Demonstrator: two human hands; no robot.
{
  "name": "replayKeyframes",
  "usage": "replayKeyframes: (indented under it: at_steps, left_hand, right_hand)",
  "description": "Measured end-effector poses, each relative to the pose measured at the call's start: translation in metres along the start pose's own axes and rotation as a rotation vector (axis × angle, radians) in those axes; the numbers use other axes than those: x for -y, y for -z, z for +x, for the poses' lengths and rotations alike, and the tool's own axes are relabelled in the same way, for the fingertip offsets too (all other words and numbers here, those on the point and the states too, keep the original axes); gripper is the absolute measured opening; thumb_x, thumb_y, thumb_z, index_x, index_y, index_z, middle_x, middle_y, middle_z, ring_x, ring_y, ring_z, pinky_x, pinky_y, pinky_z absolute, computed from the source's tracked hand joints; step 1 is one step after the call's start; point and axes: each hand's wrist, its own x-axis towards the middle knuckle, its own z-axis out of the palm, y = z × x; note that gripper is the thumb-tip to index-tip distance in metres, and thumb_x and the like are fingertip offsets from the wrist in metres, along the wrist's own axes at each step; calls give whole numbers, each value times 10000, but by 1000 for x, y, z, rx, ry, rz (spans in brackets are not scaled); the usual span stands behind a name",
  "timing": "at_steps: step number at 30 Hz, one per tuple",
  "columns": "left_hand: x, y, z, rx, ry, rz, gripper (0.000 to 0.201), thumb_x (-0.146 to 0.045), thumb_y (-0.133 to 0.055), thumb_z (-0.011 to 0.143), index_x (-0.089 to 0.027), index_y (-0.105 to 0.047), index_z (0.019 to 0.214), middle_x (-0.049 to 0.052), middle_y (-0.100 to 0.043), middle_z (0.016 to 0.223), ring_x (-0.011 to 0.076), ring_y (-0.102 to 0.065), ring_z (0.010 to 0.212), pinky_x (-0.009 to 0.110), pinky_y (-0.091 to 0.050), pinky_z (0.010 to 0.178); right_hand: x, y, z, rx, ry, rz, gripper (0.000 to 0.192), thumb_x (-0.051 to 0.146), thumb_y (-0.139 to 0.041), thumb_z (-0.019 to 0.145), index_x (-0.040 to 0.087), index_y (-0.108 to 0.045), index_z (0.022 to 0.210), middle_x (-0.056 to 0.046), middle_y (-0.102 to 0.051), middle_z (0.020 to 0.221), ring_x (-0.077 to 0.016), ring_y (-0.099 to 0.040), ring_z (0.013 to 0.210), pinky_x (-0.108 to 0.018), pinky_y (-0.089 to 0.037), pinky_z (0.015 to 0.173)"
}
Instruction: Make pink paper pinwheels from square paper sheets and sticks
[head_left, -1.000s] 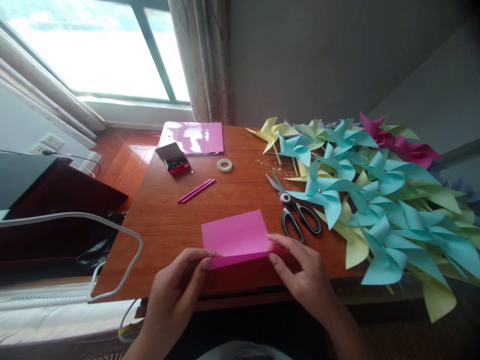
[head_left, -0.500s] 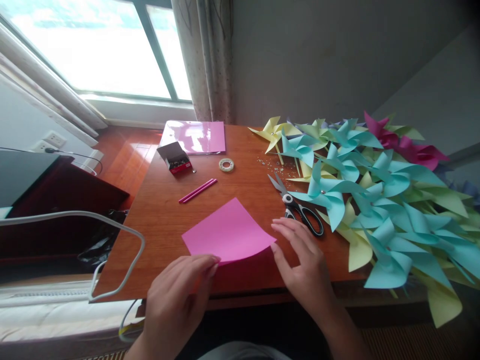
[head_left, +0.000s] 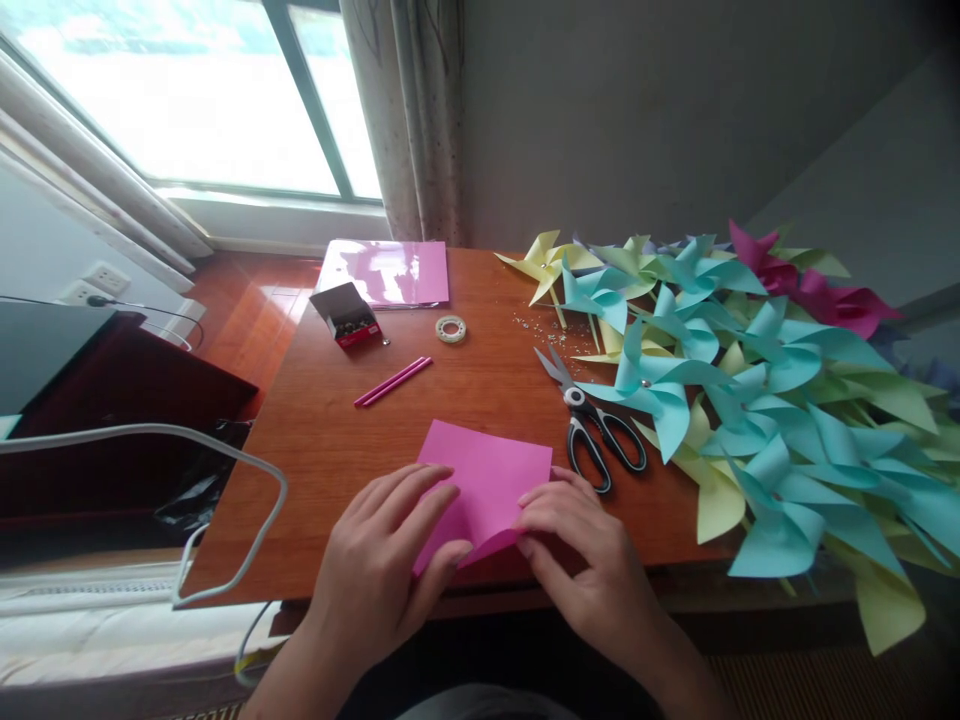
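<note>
A: In what state were the hands?

B: The right hand [head_left: 581,550] pinched the pink sheet [head_left: 491,480] at its near right corner, between thumb and fingers. The left hand [head_left: 382,550] stood at the left edge, thumb and fingers spread apart; how firmly it bore on the sheet could not be determined.

A: Where was the sheet, and how was it rated for handling?

B: It was between the hands, at the near side of the counter [head_left: 322,450], its near edge bowed. Judged by that curve, it was light, thin and flexible, springy enough to hold its shape, yet liable to crease under hard pressure. Corners and outer edges were the suitable grip points; a light pinch sufficed.

A: What lay farther out?

B: Scissors [head_left: 574,397] lay just beyond the right hand, then two pink sticks [head_left: 394,382], then a roll of tape [head_left: 451,341].
</note>
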Motion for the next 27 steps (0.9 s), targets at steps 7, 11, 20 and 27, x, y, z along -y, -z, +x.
replayKeyframes:
  at_steps: [7,11,20,27]
  left_hand:
    - [13,3,1,179,-102,44,674,-606,-583,886,-158,-537,1386,186,-627,1392,388,-555,1290,558,-390,1074]
    - [13,2,3,208,-84,19,769,-548,-617,890,-136,-387,1497,200,-606,1412,358,-559,1303,547,-331,1142]
    - [21,-5,6,129,33,-50,666,-209,-589,918,-145,-330,1528,177,-537,1471,299,-491,1343,471,-413,1115]
    - [19,-5,9,117,15,-58,472,-98,-540,922,-147,-511,1391,159,-554,1429,275,-489,1300,438,-438,1076]
  right_hand:
    - [4,6,13,-36,1,-59,179,95,-621,875,259,-653,938,24,-761,849,-172,-707,784,-504,-392,1102]
    - [3,2,29,-82,-11,-64,146,119,-611,887,244,-675,929,-9,-765,865,-199,-706,828,-398,-517,936]
    - [-11,-19,66,57,-95,-312,95,182,-622,897,196,-714,915,-59,-709,867,-243,-633,851,-372,-502,800]
    - [-13,-25,74,171,-170,-479,89,212,-641,906,195,-717,949,-50,-702,899,-249,-611,875,-393,-441,836]
